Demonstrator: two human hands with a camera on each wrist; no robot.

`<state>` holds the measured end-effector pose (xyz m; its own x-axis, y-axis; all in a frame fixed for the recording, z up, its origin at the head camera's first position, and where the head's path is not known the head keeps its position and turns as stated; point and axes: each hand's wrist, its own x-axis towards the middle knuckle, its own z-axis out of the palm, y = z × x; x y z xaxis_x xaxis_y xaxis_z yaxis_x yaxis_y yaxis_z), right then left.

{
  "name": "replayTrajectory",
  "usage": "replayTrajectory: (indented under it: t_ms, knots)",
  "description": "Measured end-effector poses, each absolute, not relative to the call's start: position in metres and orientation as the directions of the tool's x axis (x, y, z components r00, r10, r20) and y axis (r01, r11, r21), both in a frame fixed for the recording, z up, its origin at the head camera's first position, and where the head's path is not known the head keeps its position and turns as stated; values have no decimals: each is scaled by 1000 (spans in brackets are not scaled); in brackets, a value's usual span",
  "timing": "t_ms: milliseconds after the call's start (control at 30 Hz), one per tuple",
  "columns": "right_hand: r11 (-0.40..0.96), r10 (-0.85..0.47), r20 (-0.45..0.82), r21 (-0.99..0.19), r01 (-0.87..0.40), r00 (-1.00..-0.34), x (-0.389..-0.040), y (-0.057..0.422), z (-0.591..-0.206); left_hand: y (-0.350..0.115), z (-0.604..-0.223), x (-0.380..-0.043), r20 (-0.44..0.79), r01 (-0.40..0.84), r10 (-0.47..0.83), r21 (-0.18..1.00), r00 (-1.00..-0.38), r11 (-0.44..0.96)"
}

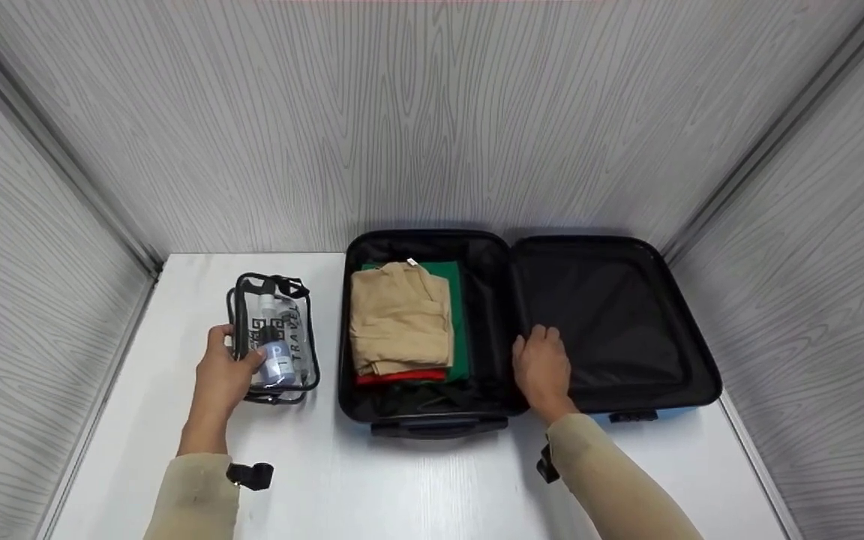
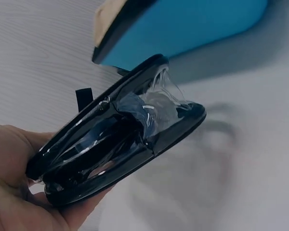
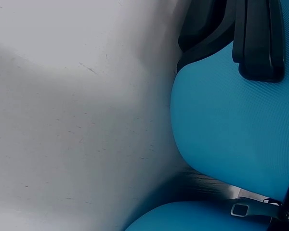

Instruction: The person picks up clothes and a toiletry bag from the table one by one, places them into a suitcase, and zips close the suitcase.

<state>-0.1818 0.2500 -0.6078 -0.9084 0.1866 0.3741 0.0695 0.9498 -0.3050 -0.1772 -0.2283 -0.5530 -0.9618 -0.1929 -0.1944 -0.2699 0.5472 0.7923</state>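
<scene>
My left hand [image 1: 223, 375] grips the left side of a clear toiletry bag [image 1: 298, 330] with black trim and "TRAVEL" lettering. Small bottles [image 1: 277, 363] show through its plastic. The left wrist view shows the bag [image 2: 149, 110] edge-on, raised over the white surface with its shadow beneath. My right hand [image 1: 543, 369] rests at the middle seam of an open blue suitcase [image 1: 488, 315] with black lining, its fingertips over the right half's inner edge. In the right wrist view that hand is almost wholly out of frame; the blue shell [image 3: 226, 120] fills the right side.
Folded beige clothing [image 1: 402, 319] lies in the suitcase's left half, on green [image 1: 460, 322] and red [image 1: 402, 376] pieces. The right half's black lining panel [image 1: 604, 315] lies flat. A carry handle [image 1: 439, 429] juts from the front. Grey wood-grain walls [image 1: 432, 112] enclose the white table [image 1: 372, 480].
</scene>
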Motion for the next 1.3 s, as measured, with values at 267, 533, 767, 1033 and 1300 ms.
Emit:
replayTrajectory:
  t_ms: [267,533,767,1033,1300]
  knots:
    - [954,178,390,-294,61,-903,-183,251,-607,-221,-526,-176,-82,-219,-263,809,-961,546]
    - [943,199,343,-322,84,-918,-182,253,-607,-201,-499,-174,-15,-156,-292,870,-956,467]
    - [947,194,352,-312,81,-915,-181,255,-607,-174,-483,-179,-47,-136,-239,917,-970,375]
    - [950,191,388,-305,70,-902,-180,254,-610,-128,-479,-196,-74,-107,-130,958,-989,266]
    - [958,176,393,-278,66,-903,-179,253,-607,-71,-487,-217,-115,-113,16,991,-993,64]
